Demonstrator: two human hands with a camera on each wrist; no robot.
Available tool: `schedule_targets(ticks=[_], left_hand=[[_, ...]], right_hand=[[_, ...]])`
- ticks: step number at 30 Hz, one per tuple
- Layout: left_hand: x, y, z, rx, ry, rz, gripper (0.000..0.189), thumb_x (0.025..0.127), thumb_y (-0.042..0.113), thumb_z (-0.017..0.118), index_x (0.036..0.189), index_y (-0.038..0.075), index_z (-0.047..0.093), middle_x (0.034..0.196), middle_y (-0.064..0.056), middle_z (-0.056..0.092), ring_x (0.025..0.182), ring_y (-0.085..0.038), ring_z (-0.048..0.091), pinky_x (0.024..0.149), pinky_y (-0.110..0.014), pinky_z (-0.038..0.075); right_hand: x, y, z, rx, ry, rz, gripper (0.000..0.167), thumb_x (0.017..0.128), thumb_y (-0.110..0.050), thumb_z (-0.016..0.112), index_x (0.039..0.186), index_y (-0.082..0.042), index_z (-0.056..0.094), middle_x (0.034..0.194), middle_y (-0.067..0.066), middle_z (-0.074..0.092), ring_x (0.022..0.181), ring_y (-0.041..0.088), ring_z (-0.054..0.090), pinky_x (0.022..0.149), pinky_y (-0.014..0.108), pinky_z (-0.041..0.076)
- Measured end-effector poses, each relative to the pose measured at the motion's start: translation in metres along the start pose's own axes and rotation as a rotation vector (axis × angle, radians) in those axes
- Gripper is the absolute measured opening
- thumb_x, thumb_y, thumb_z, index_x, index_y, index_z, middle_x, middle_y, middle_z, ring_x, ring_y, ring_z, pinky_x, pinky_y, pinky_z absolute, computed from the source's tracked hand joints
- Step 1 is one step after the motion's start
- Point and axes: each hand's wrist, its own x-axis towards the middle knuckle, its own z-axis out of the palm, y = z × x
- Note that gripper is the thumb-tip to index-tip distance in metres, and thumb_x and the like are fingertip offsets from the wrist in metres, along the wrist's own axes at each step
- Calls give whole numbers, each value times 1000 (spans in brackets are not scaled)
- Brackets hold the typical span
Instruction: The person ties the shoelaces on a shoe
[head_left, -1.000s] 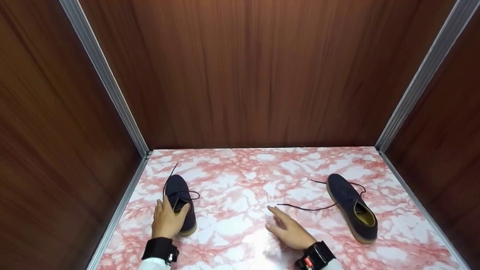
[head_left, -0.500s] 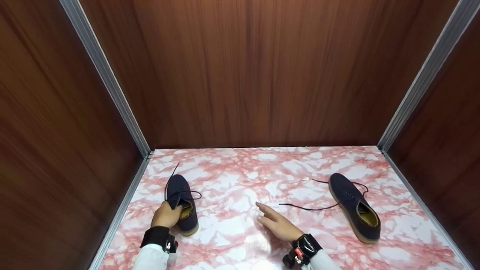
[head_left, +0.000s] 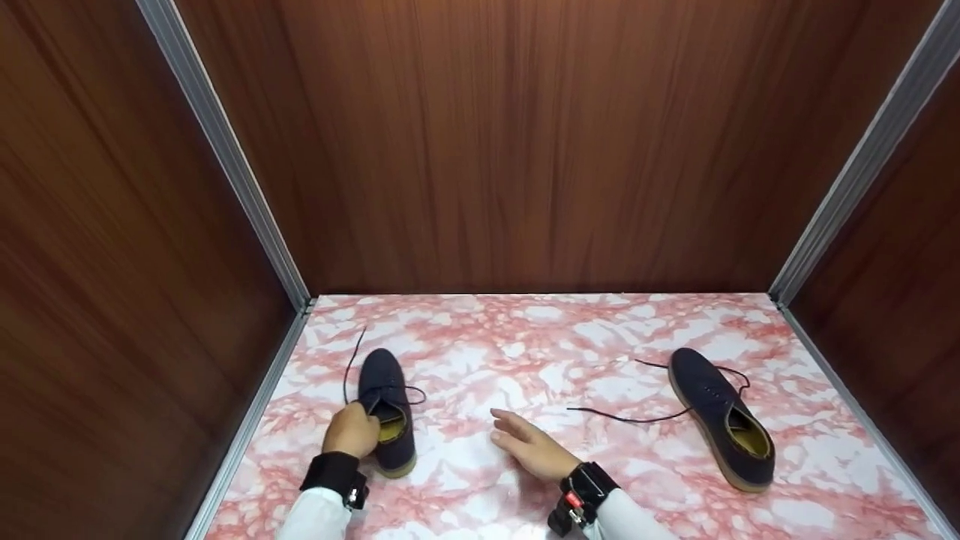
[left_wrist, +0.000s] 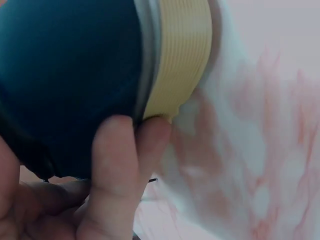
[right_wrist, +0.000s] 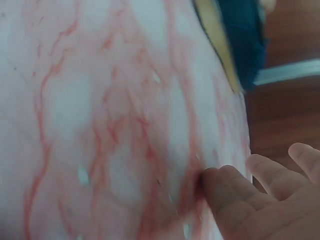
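My left hand (head_left: 352, 430) grips a dark navy lace-up shoe (head_left: 382, 369) by the near left side of its opening, thumb over the collar. The toe points away from me, and the lace (head_left: 350, 367) trails off to the left. Close up in the left wrist view, fingers (left_wrist: 115, 155) press against the blue upper (left_wrist: 70, 75) beside the ribbed tan sole (left_wrist: 182, 45). To the right of that shoe, my right hand (head_left: 532, 444) hovers with its fingers extended, holding nothing. A matching shoe (head_left: 701, 379) lies at the right with its lace (head_left: 630, 420) loose.
Pink-and-white marbled tabletop (head_left: 480, 337) lies under everything. Brown wood-look panels (head_left: 480, 150) enclose the back and both sides, with grey metal strips (head_left: 225, 142) at the corners.
My left hand has closed on the side of the left shoe, which has shifted slightly right. My right hand has moved left, away from the right shoe's lace. The right shoe stays put.
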Motion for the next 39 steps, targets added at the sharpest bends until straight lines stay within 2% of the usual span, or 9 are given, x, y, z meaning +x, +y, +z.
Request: schedule_targets(ticks=[5,7,9,13,18,23,28,34,39], left_hand=[[-12,25,15,-5,14,53,30,96,13,55,110,-9,69,107,-29,74,97,-39,73,88,-56,56],[-16,33,22,-10,21,80,29,95,13,56,110,-8,70,107,-27,74,97,-38,73,89,-55,57],[-20,42,30,-17,28,104,29,94,13,58,110,-8,71,106,-26,75,96,-37,74,88,-54,57],[-26,57,44,-24,50,154,26,92,12,60,107,-7,71,102,-24,75,93,-37,74,86,-54,58],[-33,77,61,-26,56,196,25,90,11,61,105,-5,72,101,-24,76,93,-37,75,85,-53,59],[-38,96,74,-11,44,249,21,90,12,60,99,-3,72,96,-23,75,89,-37,74,81,-52,58],[-44,112,86,3,52,300,19,90,13,62,97,-2,71,90,-20,73,86,-38,74,77,-52,58],[-50,131,100,-22,59,358,12,88,9,63,88,-1,69,85,-21,72,82,-39,73,73,-51,57],[-53,147,115,-38,36,362,13,88,11,63,89,0,69,86,-19,74,83,-37,74,74,-49,57]], right_hand=[[7,-4,12,23,3,1,69,107,-44,54,162,-6,34,160,29,44,146,45,48,113,56,47],[9,-4,16,77,15,12,68,108,-40,54,162,-3,33,158,31,45,141,45,52,108,53,51],[12,-3,19,162,27,34,69,108,-36,54,161,0,30,153,32,49,126,39,61,96,46,55],[13,-2,21,321,58,75,74,107,-36,56,160,6,25,144,32,55,112,29,64,88,38,56],[12,1,18,410,105,98,70,109,-35,52,159,5,26,145,32,56,119,35,68,96,50,59],[11,2,11,396,198,72,65,108,-33,55,155,6,33,135,30,64,103,31,76,86,50,63],[2,3,-5,360,241,79,62,105,-31,62,148,6,39,118,18,73,83,21,76,75,48,65],[-13,6,-30,301,230,89,55,105,-27,62,143,6,42,111,15,76,81,20,77,77,52,65],[-23,11,-50,256,241,95,50,105,-24,61,139,9,45,104,13,76,83,22,78,77,50,65]])
